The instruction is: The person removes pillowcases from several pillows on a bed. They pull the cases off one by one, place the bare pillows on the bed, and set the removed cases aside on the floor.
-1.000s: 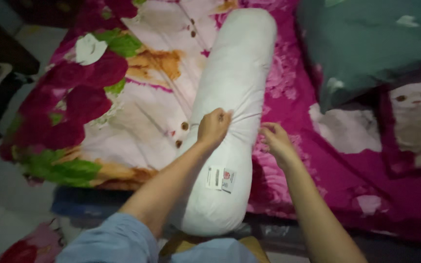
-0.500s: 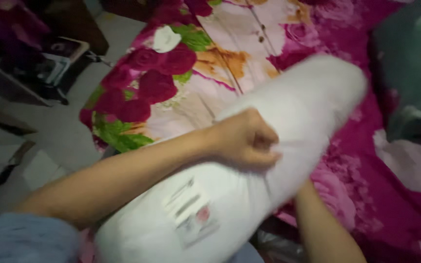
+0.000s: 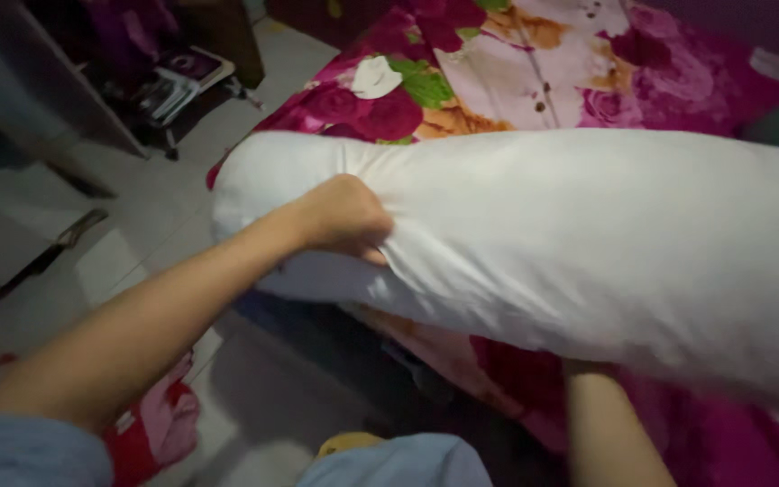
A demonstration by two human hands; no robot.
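Observation:
A long white bolster pillow point(image 3: 570, 234) is held up crosswise over the edge of the bed. My left hand point(image 3: 343, 216) grips a pinch of its cover near the left end. My right forearm point(image 3: 608, 424) rises under the pillow and my right hand is hidden behind it. Beneath and beyond lies a floral bedspread point(image 3: 498, 63) in pink, red, green and cream.
A grey tiled floor point(image 3: 137, 234) lies to the left of the bed. Books or magazines point(image 3: 178, 77) are stacked by dark furniture at the upper left. A red patterned cloth point(image 3: 160, 419) is on the floor near my legs.
The pillow has been lifted off the bed and swung from lengthwise to crosswise. My left hand kept its grip; my right hand went under the pillow and out of sight.

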